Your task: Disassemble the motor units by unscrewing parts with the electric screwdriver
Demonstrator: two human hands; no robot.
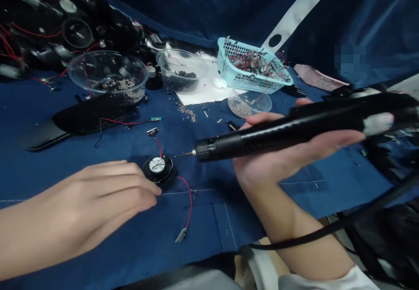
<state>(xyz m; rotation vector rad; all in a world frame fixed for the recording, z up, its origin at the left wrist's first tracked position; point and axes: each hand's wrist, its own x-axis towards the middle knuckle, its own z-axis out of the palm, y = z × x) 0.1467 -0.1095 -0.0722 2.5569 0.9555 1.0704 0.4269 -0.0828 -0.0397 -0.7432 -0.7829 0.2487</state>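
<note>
My left hand (pixel 113 194) is closed at the near left edge of a small round black part (pixel 167 174) with a white centre, its fingertips partly hidden. Red wires run from this part to a small metal-looking piece (pixel 152 132) behind it and a small pale tab (pixel 181 235) in front. My right hand (pixel 278 163) is wrapped around a black electric screwdriver (pixel 262 135), held almost level. Its thin bit points left, the tip just right of the round part, and I cannot tell whether they touch.
Clear bowls of small screws (pixel 108 74) and dark bits (pixel 181 71) stand behind, with a small screw dish (pixel 250 105) and a light-blue basket (pixel 258 80) of wired parts. Loose screws (pixel 187 112) lie on the blue cloth. A black cable (pixel 327 229) crosses my right forearm.
</note>
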